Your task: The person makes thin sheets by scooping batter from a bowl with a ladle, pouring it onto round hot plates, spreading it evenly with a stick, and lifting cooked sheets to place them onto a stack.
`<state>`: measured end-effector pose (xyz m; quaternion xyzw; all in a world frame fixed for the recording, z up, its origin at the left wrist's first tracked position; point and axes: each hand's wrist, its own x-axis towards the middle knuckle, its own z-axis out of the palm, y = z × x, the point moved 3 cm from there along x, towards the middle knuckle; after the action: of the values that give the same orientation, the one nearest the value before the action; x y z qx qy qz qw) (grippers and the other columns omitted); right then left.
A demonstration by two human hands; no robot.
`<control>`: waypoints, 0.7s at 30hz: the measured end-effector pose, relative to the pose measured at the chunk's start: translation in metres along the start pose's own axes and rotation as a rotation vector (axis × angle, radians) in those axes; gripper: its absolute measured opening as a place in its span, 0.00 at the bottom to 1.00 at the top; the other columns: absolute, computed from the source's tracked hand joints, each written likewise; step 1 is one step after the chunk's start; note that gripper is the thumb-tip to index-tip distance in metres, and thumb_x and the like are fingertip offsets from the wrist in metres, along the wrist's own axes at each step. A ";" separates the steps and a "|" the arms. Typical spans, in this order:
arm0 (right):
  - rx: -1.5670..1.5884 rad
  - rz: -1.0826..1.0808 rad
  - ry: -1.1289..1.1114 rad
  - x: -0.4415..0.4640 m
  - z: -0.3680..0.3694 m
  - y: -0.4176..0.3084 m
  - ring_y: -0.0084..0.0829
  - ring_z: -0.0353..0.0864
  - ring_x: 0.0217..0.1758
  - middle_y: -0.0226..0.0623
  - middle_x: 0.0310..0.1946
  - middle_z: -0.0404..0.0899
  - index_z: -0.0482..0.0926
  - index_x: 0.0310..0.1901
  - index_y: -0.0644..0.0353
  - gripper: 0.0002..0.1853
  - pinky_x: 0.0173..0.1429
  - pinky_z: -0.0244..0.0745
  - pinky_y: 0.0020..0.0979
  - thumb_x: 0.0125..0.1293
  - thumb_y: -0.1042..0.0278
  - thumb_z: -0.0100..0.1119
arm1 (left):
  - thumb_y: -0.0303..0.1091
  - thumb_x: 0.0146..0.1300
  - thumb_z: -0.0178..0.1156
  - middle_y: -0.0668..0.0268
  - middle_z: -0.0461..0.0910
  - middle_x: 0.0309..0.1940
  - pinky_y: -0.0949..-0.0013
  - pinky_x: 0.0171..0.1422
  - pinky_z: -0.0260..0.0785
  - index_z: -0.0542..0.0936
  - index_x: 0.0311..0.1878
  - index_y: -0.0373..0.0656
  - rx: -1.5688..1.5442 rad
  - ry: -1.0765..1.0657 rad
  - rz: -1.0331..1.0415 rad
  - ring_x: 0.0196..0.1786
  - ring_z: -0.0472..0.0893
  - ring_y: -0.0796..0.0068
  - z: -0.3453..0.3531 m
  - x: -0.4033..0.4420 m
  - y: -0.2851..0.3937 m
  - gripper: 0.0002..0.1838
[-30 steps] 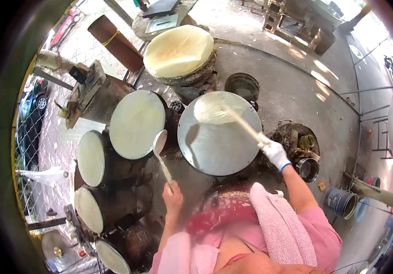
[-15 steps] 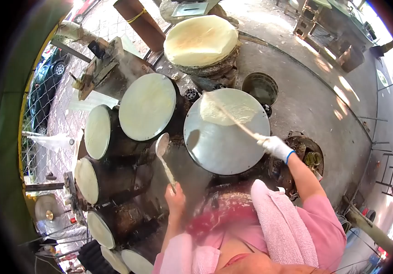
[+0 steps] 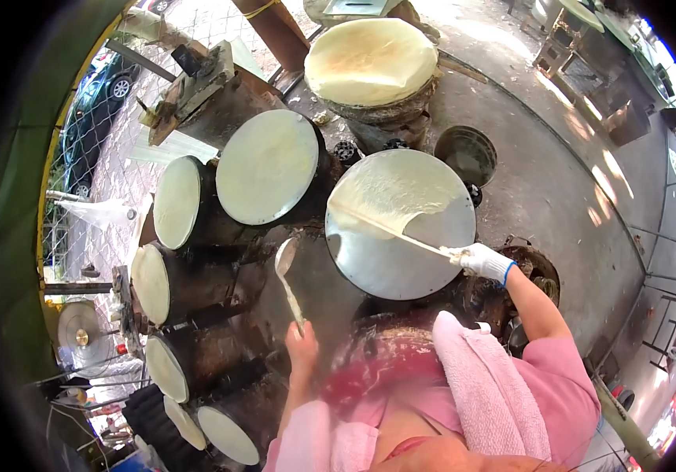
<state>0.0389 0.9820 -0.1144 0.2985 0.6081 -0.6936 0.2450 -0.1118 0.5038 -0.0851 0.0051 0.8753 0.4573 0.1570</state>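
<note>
My left hand [image 3: 302,346] is wrapped around the handle of a batter-coated ladle [image 3: 285,263], its bowl held up left of the near griddle. My right hand [image 3: 486,263], in a white glove with a blue cuff, grips a long wooden batter spreader [image 3: 389,229]. The spreader lies across a round metal griddle [image 3: 397,271], its far end in the pale batter [image 3: 389,185]. Batter coats the griddle's upper part, while its lower part shows bare metal. Just below, close to my body, is a red batter-smeared basin [image 3: 381,370], partly blurred by haze.
Several more round griddles carry pale sheets, among them a large one [image 3: 268,167] to the left. A stack of thin flatbreads [image 3: 371,63] sits on a stand beyond. A dark bucket [image 3: 466,155] stands behind the griddle at right. Wire fencing [image 3: 129,126] runs along the left.
The spreader's far end has swept left and down, and the batter now covers much more of the griddle's upper and left side. My left hand holds the ladle nearly still. The view has shifted slightly.
</note>
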 end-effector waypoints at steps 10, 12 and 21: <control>-0.320 -0.154 -0.065 0.015 -0.020 -0.032 0.18 0.66 0.31 0.19 0.37 0.81 0.80 0.62 0.50 0.22 0.35 0.68 0.25 0.67 0.58 0.65 | 0.36 0.68 0.57 0.48 0.80 0.28 0.53 0.37 0.69 0.77 0.42 0.35 0.347 -0.051 0.168 0.33 0.79 0.44 0.022 0.072 0.067 0.12; -0.230 0.025 -0.072 -0.010 -0.026 -0.026 0.15 0.68 0.31 0.20 0.42 0.84 0.80 0.62 0.50 0.22 0.35 0.68 0.21 0.66 0.60 0.66 | 0.37 0.69 0.57 0.45 0.81 0.30 0.50 0.39 0.71 0.76 0.44 0.35 0.402 -0.094 0.251 0.37 0.80 0.39 0.035 0.090 0.079 0.12; -0.251 -0.046 -0.080 0.011 -0.016 -0.035 0.17 0.62 0.25 0.20 0.26 0.74 0.78 0.64 0.50 0.24 0.27 0.61 0.24 0.68 0.57 0.64 | 0.38 0.70 0.55 0.44 0.82 0.31 0.44 0.42 0.75 0.70 0.44 0.39 0.923 -0.318 0.348 0.37 0.82 0.40 0.041 0.076 0.080 0.11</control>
<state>0.0084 1.0035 -0.0992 0.2232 0.6866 -0.6289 0.2885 -0.1834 0.5945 -0.0627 0.2887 0.9375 0.0364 0.1910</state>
